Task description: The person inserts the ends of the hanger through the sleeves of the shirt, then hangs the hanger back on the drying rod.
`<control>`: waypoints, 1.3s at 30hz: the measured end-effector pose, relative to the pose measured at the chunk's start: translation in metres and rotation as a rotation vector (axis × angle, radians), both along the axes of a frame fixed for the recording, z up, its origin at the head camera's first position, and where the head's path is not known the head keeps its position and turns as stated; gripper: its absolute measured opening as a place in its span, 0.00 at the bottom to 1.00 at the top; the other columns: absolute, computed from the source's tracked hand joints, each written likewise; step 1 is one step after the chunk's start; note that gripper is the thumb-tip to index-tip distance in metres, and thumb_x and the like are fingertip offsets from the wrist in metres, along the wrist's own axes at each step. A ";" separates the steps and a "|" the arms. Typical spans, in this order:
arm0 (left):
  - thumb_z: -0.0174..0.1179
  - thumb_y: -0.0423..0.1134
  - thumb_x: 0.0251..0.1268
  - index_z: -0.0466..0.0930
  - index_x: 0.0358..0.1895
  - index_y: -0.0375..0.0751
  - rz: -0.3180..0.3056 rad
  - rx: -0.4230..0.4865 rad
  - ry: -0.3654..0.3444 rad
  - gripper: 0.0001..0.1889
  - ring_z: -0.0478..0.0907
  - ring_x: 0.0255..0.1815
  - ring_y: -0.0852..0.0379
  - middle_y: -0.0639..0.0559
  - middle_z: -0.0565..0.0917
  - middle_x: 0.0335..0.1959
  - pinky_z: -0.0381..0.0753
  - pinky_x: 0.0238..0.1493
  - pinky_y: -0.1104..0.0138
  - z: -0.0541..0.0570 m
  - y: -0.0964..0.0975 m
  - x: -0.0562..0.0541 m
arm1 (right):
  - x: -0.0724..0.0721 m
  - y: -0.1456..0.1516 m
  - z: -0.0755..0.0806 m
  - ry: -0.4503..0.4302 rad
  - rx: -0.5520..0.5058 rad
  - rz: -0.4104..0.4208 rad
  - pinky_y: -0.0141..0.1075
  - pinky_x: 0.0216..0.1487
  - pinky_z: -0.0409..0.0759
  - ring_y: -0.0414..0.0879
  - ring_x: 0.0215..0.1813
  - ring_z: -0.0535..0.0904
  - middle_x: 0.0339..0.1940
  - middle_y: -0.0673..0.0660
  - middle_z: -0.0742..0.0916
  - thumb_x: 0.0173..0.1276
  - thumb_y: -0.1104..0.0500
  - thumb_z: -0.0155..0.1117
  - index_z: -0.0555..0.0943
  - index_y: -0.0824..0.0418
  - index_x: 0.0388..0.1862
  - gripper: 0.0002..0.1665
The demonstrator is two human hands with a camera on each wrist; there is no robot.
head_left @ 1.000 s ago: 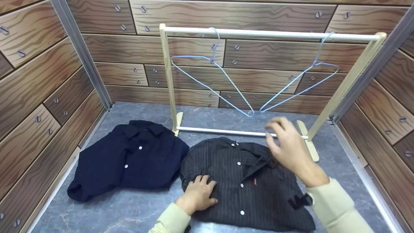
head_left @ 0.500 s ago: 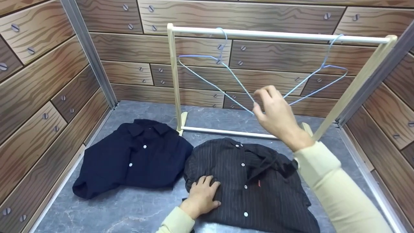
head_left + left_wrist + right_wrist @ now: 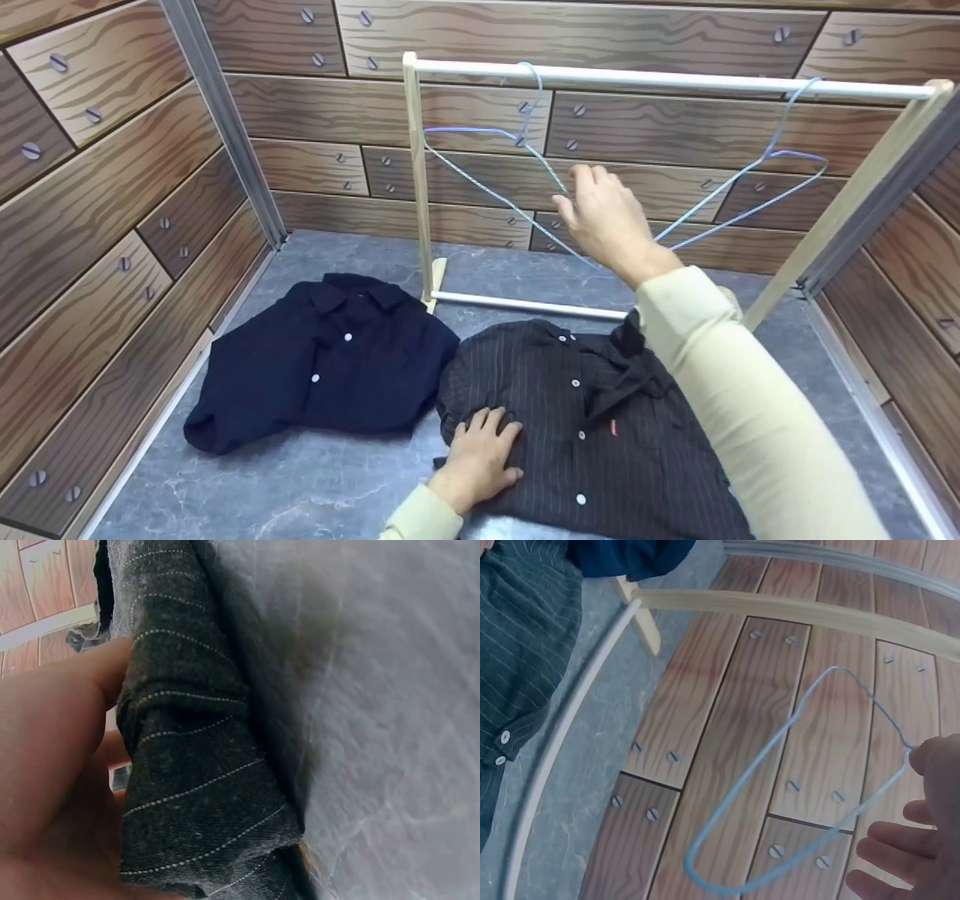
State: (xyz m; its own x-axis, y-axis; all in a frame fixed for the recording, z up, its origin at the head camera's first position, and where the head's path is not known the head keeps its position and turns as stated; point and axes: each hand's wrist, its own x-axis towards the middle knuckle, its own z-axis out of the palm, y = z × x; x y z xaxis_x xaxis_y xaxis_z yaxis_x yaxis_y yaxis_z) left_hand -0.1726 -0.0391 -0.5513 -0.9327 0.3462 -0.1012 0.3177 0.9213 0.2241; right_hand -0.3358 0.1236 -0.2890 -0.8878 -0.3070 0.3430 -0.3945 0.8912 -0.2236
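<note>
A dark pinstriped button-up shirt [image 3: 540, 450] lies on the floor with its collar toward the rack. My left hand [image 3: 480, 454] rests on its left side, fingers spread; the left wrist view has the hand beside the folded striped cloth [image 3: 195, 765]. My right hand [image 3: 607, 217] is raised, fingers loosely bent, overlapping the lower right part of the left blue wire hanger [image 3: 469, 130] in the head view. Seen from the right wrist, the fingertips come close to the hanger's neck [image 3: 906, 746], holding nothing. Another blue hanger [image 3: 765, 157] hangs to the right, partly behind my arm.
The hangers hang from the white top bar [image 3: 675, 77] of a wooden rack, which has a lower rail [image 3: 525, 303]. A navy shirt [image 3: 360, 382] lies left of the striped one. Wood-patterned walls [image 3: 112, 187] enclose the grey marbled floor [image 3: 247, 487].
My right hand has risen from above the striped shirt's right shoulder up and left to the left hanger. The left hand stays on the shirt. The head view has shifted slightly.
</note>
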 end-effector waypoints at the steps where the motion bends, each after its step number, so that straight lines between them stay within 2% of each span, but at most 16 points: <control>1: 0.68 0.57 0.58 0.72 0.67 0.52 0.002 0.000 0.001 0.34 0.66 0.72 0.44 0.45 0.69 0.71 0.73 0.64 0.43 0.000 0.000 0.000 | -0.002 -0.003 -0.001 -0.011 0.002 -0.007 0.58 0.64 0.73 0.66 0.61 0.74 0.59 0.70 0.78 0.77 0.50 0.51 0.67 0.70 0.65 0.28; 5: 0.68 0.57 0.58 0.72 0.67 0.52 0.003 0.016 0.016 0.34 0.66 0.72 0.44 0.45 0.70 0.71 0.72 0.64 0.43 -0.001 -0.001 0.001 | -0.007 -0.007 -0.011 -0.037 -0.017 -0.032 0.58 0.59 0.76 0.68 0.57 0.78 0.55 0.70 0.81 0.77 0.54 0.50 0.68 0.68 0.63 0.23; 9: 0.68 0.56 0.58 0.73 0.65 0.50 -0.013 0.054 0.049 0.32 0.67 0.70 0.44 0.44 0.71 0.70 0.73 0.62 0.43 -0.001 -0.006 0.002 | -0.007 -0.006 -0.019 -0.014 -0.080 -0.048 0.59 0.53 0.79 0.69 0.51 0.81 0.51 0.67 0.83 0.78 0.58 0.45 0.71 0.65 0.61 0.18; 12: 0.67 0.54 0.59 0.74 0.64 0.49 -0.012 0.103 0.066 0.30 0.69 0.69 0.44 0.44 0.72 0.68 0.74 0.59 0.43 0.001 -0.005 0.001 | -0.004 0.000 -0.017 0.020 -0.162 -0.040 0.59 0.52 0.79 0.68 0.51 0.81 0.50 0.65 0.83 0.78 0.59 0.43 0.73 0.65 0.59 0.18; 16: 0.67 0.51 0.61 0.76 0.61 0.47 0.043 0.164 0.086 0.26 0.71 0.65 0.42 0.42 0.73 0.65 0.75 0.54 0.45 0.007 -0.001 -0.003 | 0.000 0.006 -0.010 0.050 -0.255 -0.006 0.57 0.57 0.77 0.65 0.55 0.80 0.51 0.66 0.84 0.77 0.60 0.43 0.74 0.67 0.59 0.19; 19: 0.67 0.49 0.61 0.77 0.60 0.46 0.080 0.168 0.125 0.25 0.72 0.61 0.41 0.41 0.73 0.64 0.76 0.51 0.46 0.011 0.004 -0.008 | 0.003 0.012 -0.006 0.071 -0.284 0.014 0.56 0.59 0.76 0.64 0.56 0.80 0.50 0.67 0.84 0.77 0.62 0.43 0.75 0.69 0.58 0.18; 23: 0.68 0.48 0.60 0.78 0.58 0.46 0.095 0.139 0.192 0.24 0.74 0.57 0.42 0.42 0.75 0.61 0.77 0.48 0.48 0.015 0.009 -0.012 | 0.007 0.022 -0.005 0.111 -0.311 0.041 0.54 0.59 0.76 0.63 0.54 0.80 0.48 0.68 0.84 0.76 0.64 0.44 0.75 0.71 0.56 0.17; 25: 0.68 0.48 0.59 0.79 0.57 0.46 0.093 0.130 0.223 0.23 0.74 0.56 0.43 0.42 0.76 0.60 0.77 0.46 0.49 0.017 0.010 -0.014 | 0.011 0.029 -0.005 0.142 -0.329 0.053 0.53 0.58 0.76 0.62 0.51 0.80 0.45 0.68 0.84 0.76 0.65 0.45 0.76 0.71 0.55 0.17; 28: 0.68 0.48 0.58 0.79 0.57 0.46 0.087 0.124 0.249 0.23 0.74 0.55 0.43 0.42 0.77 0.58 0.78 0.45 0.49 0.018 0.010 -0.015 | 0.020 0.040 -0.007 0.189 -0.362 0.059 0.50 0.45 0.76 0.59 0.37 0.78 0.33 0.65 0.82 0.76 0.65 0.45 0.76 0.72 0.56 0.17; 30: 0.68 0.48 0.58 0.79 0.56 0.46 0.083 0.123 0.250 0.23 0.75 0.54 0.43 0.42 0.77 0.58 0.78 0.44 0.49 0.018 0.011 -0.015 | 0.026 0.048 -0.010 0.213 -0.377 0.055 0.45 0.34 0.72 0.53 0.27 0.72 0.25 0.59 0.77 0.77 0.64 0.45 0.75 0.70 0.57 0.17; 32: 0.68 0.48 0.57 0.79 0.56 0.45 0.079 0.119 0.241 0.24 0.75 0.54 0.43 0.41 0.77 0.57 0.78 0.44 0.49 0.016 0.011 -0.015 | 0.033 0.056 -0.014 0.230 -0.386 0.047 0.41 0.28 0.65 0.49 0.21 0.66 0.20 0.54 0.72 0.78 0.62 0.45 0.74 0.68 0.58 0.17; 35: 0.69 0.49 0.57 0.78 0.57 0.45 0.081 0.109 0.221 0.25 0.74 0.55 0.42 0.41 0.77 0.58 0.77 0.43 0.48 0.014 0.012 -0.015 | 0.043 0.069 -0.021 0.252 -0.392 0.048 0.37 0.25 0.62 0.45 0.19 0.63 0.18 0.52 0.70 0.79 0.60 0.45 0.74 0.67 0.59 0.17; 39: 0.68 0.49 0.57 0.78 0.58 0.45 0.089 0.084 0.223 0.25 0.75 0.53 0.42 0.41 0.78 0.56 0.78 0.43 0.48 0.015 0.015 -0.017 | 0.058 0.084 -0.030 0.276 -0.412 0.061 0.36 0.29 0.66 0.46 0.22 0.66 0.20 0.55 0.74 0.79 0.60 0.47 0.74 0.66 0.59 0.17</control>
